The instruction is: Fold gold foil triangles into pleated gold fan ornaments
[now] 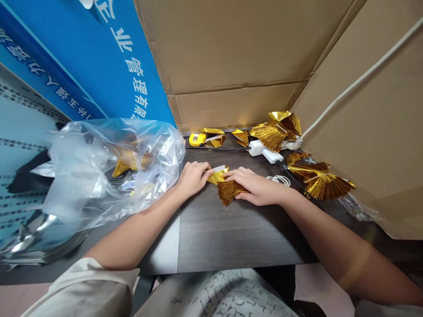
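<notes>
A small gold foil fan (227, 190) lies on the dark wooden table (231, 233), its pleated fringe pointing toward me. My left hand (192, 177) is closed on the fan's folded gold top at its left side. My right hand (255, 186) rests over the right side of the fan, fingers curled and pressing it down. A strip of white tape or paper (219, 168) shows between my two hands.
A clear plastic bag (109, 171) with gold pieces fills the left. Finished gold fans lie at the back (274, 130) and at the right (319, 178). A yellow tape dispenser (197, 139), white chargers (264, 152) and a coiled white cable (279, 179) sit behind. Cardboard walls enclose the table.
</notes>
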Motion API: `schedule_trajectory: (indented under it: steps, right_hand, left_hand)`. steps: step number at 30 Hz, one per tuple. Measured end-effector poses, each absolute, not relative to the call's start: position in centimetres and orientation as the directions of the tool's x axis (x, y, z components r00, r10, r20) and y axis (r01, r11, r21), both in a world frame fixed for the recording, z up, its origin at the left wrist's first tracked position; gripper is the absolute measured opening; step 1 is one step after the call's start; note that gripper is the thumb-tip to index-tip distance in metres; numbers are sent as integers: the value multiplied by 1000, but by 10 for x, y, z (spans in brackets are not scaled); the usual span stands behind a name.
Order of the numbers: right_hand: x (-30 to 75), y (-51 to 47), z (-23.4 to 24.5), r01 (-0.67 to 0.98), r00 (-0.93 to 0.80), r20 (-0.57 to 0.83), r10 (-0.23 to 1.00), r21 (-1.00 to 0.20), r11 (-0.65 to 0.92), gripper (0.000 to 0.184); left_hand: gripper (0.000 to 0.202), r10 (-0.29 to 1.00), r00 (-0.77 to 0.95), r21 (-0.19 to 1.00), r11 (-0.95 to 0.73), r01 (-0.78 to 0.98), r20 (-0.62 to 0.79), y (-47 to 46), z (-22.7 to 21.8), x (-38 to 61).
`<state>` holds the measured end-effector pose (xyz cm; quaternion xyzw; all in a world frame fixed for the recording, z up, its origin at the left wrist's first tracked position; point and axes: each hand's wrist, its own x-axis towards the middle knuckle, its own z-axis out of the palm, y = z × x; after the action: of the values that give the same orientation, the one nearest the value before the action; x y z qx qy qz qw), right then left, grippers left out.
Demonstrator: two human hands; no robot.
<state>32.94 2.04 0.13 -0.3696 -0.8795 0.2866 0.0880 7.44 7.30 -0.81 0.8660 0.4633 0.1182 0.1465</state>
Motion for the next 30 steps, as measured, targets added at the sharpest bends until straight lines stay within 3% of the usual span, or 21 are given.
schedule_trajectory:
  steps: [4,12,22,30]
  right_hand:
    - [329,21,2,613,-704,-92,704,-581,536,42]
    - [331,21,-2,568,-728,-22,685,-579,585,43]
    - [334,21,-4,574,-727,-22,687,-568,589,47]
    - [334,20,-5,629,-700,-85,709,-542,557,47]
  left_hand:
    - [24,790,609,288,-602,745,73,73,-8,71]
    - [18,721,686,323,-675,664,98,74,-9,68]
    - [35,575,807,231,-810,539,136,76,-16,65]
    - [40,565,824,173,-816,552,35,74,-6,67]
